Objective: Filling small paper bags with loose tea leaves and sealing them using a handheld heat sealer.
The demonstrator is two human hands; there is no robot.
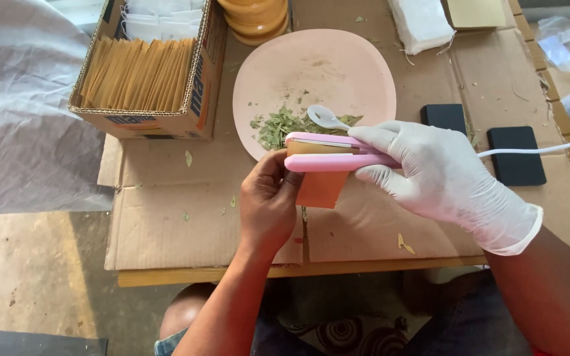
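Left hand point(268, 204), bare: fingers curled shut around the lower edge of a small orange-brown packet point(321, 188), pinching it upright. Right hand point(440, 175), in a white glove: fingers wrapped closed around a pink clamp-style heat sealer point(334, 153), squeezing its two arms onto the packet's top edge. Packet sitting at frame centre, just at 6 o'clock of the plate rim, top strip hidden inside the clamp.

Judging technique for the sealing step: keeping the packet mouth flat and level across the clamp, holding steady pressure along the full width, keeping bare fingertips below the heated strip, keeping leaf crumbs out of the seam. White cord point(529, 150) trailing toward 3 o'clock; leaving it slack, probably avoiding tug on the tool.

Moving outward, counting:
- Pink plate point(351, 72), one, at 12 o'clock of the hands, carrying one heap of dried green leaf point(278, 126) and one white plastic spoon point(324, 117).
- Black rectangular blocks, two: one point(443, 117) at 2 o'clock, one point(516, 155) at 3 o'clock, well apart from the plate.
- Cardboard box point(143, 122), one, at 10 o'clock, packed with a row of tan packets point(140, 76); too tightly packed for counting.
- Stack of orange bowls point(255, 16), one stack, at 12 o'clock; number in it not readable.
- White cloth bundle point(420, 23), one, at 1 o'clock.
- Flattened cardboard covering the surface point(186, 231), scattered leaf flecks lying on it.
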